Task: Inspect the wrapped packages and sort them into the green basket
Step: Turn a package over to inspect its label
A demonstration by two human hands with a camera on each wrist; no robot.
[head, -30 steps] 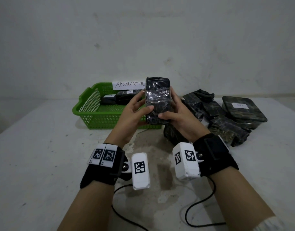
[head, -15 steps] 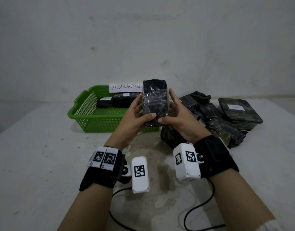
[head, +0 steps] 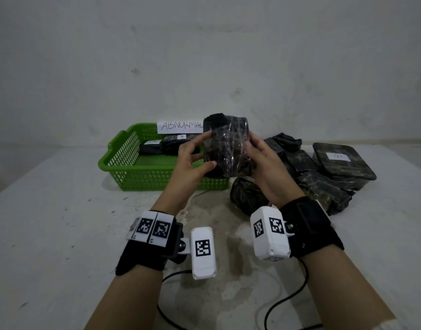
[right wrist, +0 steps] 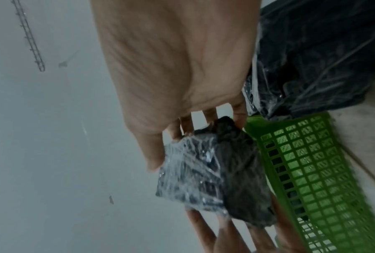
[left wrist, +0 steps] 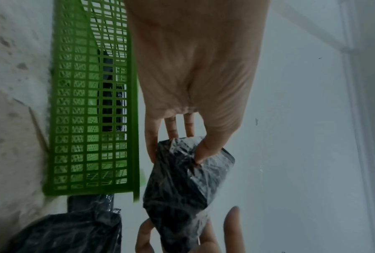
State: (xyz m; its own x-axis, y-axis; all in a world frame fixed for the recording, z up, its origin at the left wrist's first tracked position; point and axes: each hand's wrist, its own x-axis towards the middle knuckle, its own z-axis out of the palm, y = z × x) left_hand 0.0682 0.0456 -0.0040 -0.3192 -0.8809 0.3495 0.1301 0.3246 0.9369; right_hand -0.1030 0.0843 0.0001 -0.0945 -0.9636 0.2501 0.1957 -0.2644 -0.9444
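I hold a dark package wrapped in clear film (head: 226,145) upright in the air, just in front of the green basket (head: 123,160). My left hand (head: 195,160) grips its left side, thumb on the near face and fingers behind. My right hand (head: 257,156) grips its right side. The left wrist view shows the package (left wrist: 182,179) pinched between my left thumb and fingers. In the right wrist view the package (right wrist: 208,172) lies between both hands, next to the basket wall (right wrist: 312,171). Two dark wrapped packages (head: 171,145) lie inside the basket.
A paper label reading ABNORMAL (head: 178,126) stands on the basket's far rim. Several dark wrapped packages (head: 324,170) lie piled on the table right of the basket, one (head: 247,195) below my right hand. Black cables (head: 288,298) run over the near table.
The package has turned in my hands and its top now tips toward me. Both hands shifted their hold slightly and stay in front of the basket.
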